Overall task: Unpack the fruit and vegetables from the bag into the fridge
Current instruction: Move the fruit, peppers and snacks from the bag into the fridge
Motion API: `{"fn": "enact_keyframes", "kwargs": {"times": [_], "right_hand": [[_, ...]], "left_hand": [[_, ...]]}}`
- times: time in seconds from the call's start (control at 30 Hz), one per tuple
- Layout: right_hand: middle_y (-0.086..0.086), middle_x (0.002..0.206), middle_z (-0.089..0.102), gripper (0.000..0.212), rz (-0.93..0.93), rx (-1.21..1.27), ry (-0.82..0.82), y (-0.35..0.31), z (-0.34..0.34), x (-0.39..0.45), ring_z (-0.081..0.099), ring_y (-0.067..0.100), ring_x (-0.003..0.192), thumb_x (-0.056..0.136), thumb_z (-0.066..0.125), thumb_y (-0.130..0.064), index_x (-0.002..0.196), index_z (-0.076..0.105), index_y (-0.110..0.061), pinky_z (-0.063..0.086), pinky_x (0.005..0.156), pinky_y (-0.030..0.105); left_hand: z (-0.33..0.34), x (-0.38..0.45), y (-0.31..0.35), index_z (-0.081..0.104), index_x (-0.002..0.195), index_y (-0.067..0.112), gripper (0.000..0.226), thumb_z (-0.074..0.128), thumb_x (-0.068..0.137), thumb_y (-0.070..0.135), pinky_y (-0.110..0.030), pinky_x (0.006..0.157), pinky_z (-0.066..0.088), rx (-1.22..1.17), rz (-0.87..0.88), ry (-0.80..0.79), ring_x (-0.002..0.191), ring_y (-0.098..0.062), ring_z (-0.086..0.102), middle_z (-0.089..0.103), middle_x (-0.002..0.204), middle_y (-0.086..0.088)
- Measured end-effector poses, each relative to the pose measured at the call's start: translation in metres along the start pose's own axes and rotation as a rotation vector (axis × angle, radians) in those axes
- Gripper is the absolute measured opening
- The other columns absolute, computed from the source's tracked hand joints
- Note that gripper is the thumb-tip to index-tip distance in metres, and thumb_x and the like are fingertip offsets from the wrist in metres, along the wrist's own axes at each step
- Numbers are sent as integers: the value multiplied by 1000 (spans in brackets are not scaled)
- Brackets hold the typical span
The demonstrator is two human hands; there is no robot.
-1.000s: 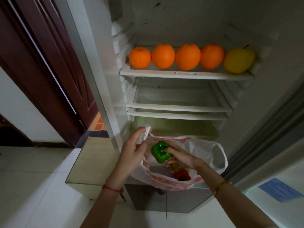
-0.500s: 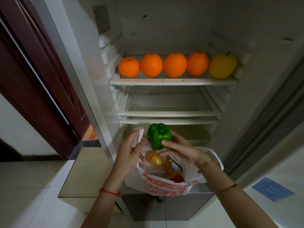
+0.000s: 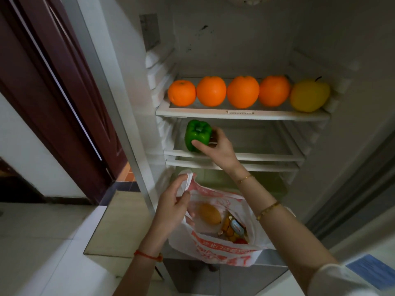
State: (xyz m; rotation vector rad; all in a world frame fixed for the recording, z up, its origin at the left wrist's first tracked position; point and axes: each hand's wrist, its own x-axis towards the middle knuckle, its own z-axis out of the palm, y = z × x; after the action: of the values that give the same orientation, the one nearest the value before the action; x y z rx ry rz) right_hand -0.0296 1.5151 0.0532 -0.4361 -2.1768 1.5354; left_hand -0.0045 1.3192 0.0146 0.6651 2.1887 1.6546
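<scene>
At frame centre the right hand (image 3: 215, 146) grips the green pepper (image 3: 197, 135) at the left end of the fridge's second shelf (image 3: 267, 155). Lower centre, the left hand (image 3: 173, 207) pinches the handle of the white bag (image 3: 213, 251); its red print is unreadable except "47".

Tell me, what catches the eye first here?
The bright row of four oranges on the fridge's upper shelf, with a yellow fruit at its right end. Just below, the right hand holds a green pepper at the next shelf, while the left hand grips the bag.
</scene>
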Motion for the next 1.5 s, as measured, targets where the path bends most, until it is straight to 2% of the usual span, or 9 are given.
{"fn": "enact_keyframes", "kwargs": {"times": [0.3, 0.6, 0.73, 0.83, 1.0, 1.1, 1.2, 1.37, 1.5], "right_hand": [[7, 131, 58, 69, 48, -28, 11, -4, 37, 45, 56, 20, 117, 81, 78, -28, 135, 41, -7, 42, 89, 19], [1, 126, 53, 79, 60, -64, 36, 7, 24, 36, 53, 15, 112, 77, 80, -36, 139, 40, -10, 44, 87, 23], [0, 97, 63, 39, -45, -22, 187, 13, 0, 0, 61, 12, 86, 80, 78, -31, 107, 57, -13, 52, 77, 25], [5, 78, 66, 13, -91, 40, 70, 24, -23, -37, 62, 14, 71, 91, 65, -19, 84, 62, -9, 53, 69, 29], [13, 90, 73, 26, 197, -48, -488, 67, -44, -95, 71, 22, 78, 96, 59, -22, 102, 69, 0, 59, 74, 28], [8, 115, 67, 29, 377, -442, -688, 101, -38, -116, 65, 23, 104, 95, 60, -29, 118, 63, -11, 53, 92, 30], [3, 131, 55, 48, 280, -815, -689, 134, -29, -132, 54, 21, 114, 91, 61, -36, 133, 48, -17, 42, 96, 26], [4, 147, 36, 105, 323, -923, -612, 182, -22, -158, 42, 28, 133, 68, 78, -53, 148, 21, -16, 39, 111, 39], [14, 159, 13, 121, 244, -1303, -685, 187, -17, -175, 22, 33, 145, 71, 77, -55, 153, 3, -4, 27, 117, 43]], "left_hand": [[-3, -3, -1, 47, 108, 54, 50, 46, 98, 4, -49, 53, 60, -56, -42, -11, 52, -22, 64, 61, 75, -5], [-1, -4, -1, 48, 109, 54, 52, 46, 98, 3, -48, 51, 59, -50, 2, -11, 55, -29, 65, 63, 71, -8], [1, -7, -1, 49, 108, 59, 55, 46, 98, 4, -52, 51, 58, -44, -7, -22, 60, -39, 64, 63, 69, -13], [3, -11, 0, 46, 113, 55, 54, 46, 98, 4, -46, 48, 59, -48, 5, -47, 55, -26, 65, 63, 75, -7], [6, -20, -2, 46, 115, 51, 51, 46, 98, 3, -40, 44, 58, -30, 42, -93, 53, -18, 64, 61, 86, -5], [8, -29, -3, 47, 110, 52, 54, 46, 97, 0, -41, 43, 57, -14, 64, -111, 51, -18, 64, 63, 86, 4], [11, -37, -2, 47, 109, 50, 54, 45, 97, -3, -35, 44, 57, -4, 73, -123, 48, -14, 63, 63, 76, 4], [15, -47, -4, 48, 125, 31, 46, 45, 96, -5, -30, 45, 56, -18, 63, -110, 47, -16, 62, 64, 72, -5], [18, -50, -2, 48, 117, 40, 49, 46, 96, -4, -31, 44, 56, -28, 80, -94, 48, -16, 63, 64, 94, -4]]}}
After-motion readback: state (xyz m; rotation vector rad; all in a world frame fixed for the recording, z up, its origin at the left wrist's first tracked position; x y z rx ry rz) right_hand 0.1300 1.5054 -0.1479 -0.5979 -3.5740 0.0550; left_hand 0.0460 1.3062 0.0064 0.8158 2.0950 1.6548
